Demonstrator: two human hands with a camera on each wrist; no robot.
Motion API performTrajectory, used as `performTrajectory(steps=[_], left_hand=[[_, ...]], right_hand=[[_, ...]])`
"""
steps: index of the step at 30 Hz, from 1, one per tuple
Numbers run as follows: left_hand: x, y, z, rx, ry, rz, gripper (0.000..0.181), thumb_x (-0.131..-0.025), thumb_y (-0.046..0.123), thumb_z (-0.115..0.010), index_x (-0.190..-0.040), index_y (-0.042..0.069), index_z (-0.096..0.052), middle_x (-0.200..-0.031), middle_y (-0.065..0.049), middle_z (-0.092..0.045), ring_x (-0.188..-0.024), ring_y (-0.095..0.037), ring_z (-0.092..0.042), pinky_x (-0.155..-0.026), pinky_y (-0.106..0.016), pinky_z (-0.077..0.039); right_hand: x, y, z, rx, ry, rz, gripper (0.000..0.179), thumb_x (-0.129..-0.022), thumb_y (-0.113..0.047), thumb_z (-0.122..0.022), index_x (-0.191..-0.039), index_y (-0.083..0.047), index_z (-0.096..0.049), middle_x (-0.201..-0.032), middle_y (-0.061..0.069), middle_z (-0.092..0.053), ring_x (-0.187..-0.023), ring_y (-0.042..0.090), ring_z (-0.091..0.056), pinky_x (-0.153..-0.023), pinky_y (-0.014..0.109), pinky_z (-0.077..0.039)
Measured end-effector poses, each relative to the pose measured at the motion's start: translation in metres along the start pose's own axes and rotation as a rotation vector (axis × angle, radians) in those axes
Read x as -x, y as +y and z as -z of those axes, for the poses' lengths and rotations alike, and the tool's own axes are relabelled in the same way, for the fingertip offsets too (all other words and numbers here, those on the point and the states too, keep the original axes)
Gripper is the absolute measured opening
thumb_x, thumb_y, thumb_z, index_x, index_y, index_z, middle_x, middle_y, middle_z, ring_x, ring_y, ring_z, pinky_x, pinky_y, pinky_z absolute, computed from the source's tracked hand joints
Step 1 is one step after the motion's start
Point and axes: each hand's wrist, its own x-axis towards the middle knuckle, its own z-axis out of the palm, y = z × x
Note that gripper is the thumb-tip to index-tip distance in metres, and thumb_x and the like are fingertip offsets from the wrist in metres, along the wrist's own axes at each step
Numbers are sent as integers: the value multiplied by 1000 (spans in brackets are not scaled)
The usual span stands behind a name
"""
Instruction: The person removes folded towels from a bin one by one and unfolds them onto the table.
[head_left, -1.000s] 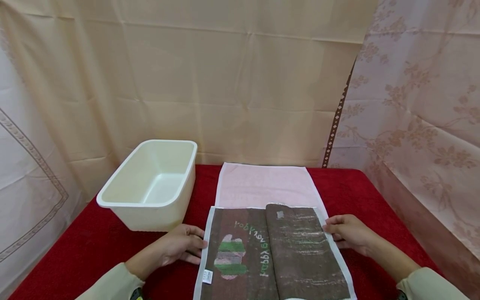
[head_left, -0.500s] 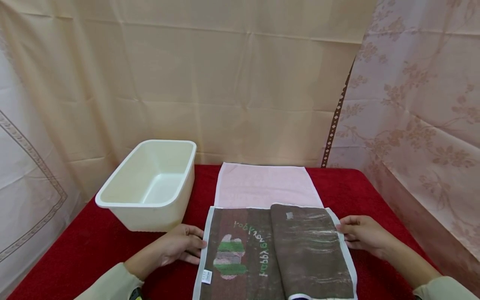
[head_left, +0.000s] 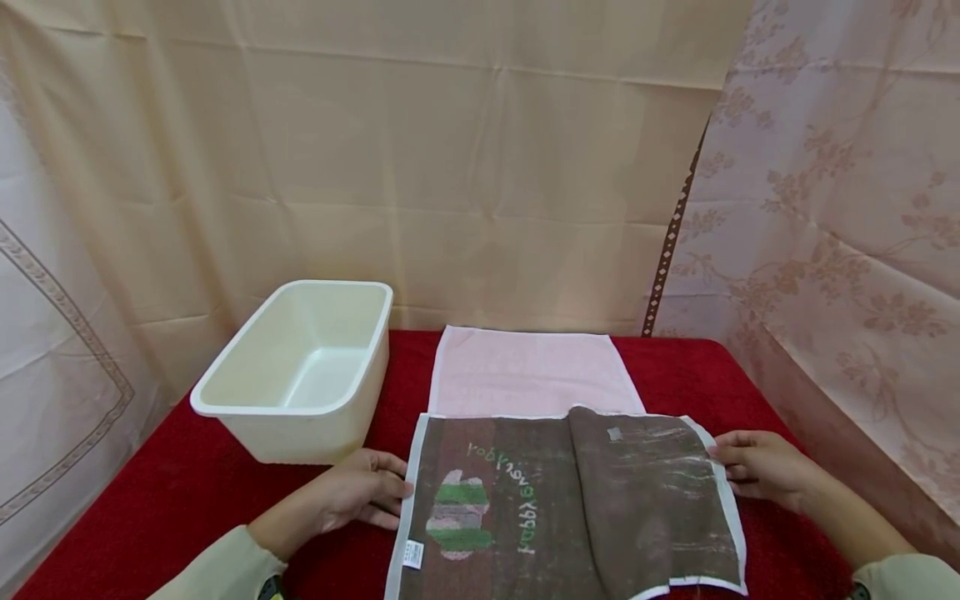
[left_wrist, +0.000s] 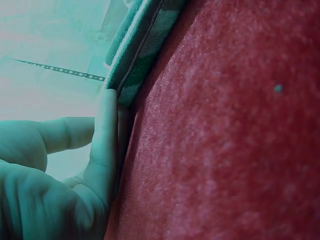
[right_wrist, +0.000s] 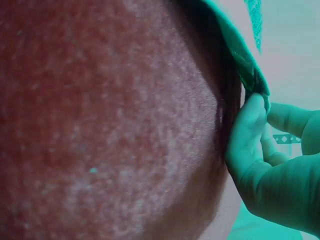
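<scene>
A brown towel (head_left: 517,533) with a pale border, green and pink pattern, mirrored lettering and a small white label lies on the red tabletop, face and folds partly cut off by the lower edge. Its right part is a loose layer that overlaps the left. My left hand (head_left: 352,492) pinches the left border; in the left wrist view its fingertips meet the towel's edge (left_wrist: 142,47). On the other side my right hand (head_left: 765,471) grips the right border between thumb and fingers, and the right wrist view shows that edge (right_wrist: 242,55) lifted off the table.
Behind the brown towel a pink towel (head_left: 525,371) lies flat, partly covered by it. A cream plastic basin (head_left: 300,429) stands at the left, near my left hand. Red cloth (head_left: 682,375) covers the table; beige curtains (head_left: 480,167) hang behind it.
My right hand has moved to the right, drawing the brown towel's right border with it. The overlapping fold has shifted right and the towel is wider. My left hand stays put.
</scene>
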Motion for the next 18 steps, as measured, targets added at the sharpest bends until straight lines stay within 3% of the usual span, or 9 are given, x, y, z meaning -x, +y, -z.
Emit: performTrajectory(steps=[8,18], left_hand=[[0,0,1,-1,2,-2,29,-95,5,-67,-120,-9,-61,-95,-14,-74,-85,-26,-73,-73,-43,-63],[1,-1,2,2,4,-10,28,-95,5,-67,-119,-9,-61,-93,-13,-74,-82,-23,-72,-72,-41,-63]], right_hand=[[5,6,-2,14,-196,-12,19,-104,-23,-61,-109,-6,-66,-98,7,-75,-91,25,-73,-80,44,-61],[18,11,-5,-43,-100,18,15,-106,-20,-56,-108,-6,-61,-97,5,-72,-90,23,-71,-79,44,-60]])
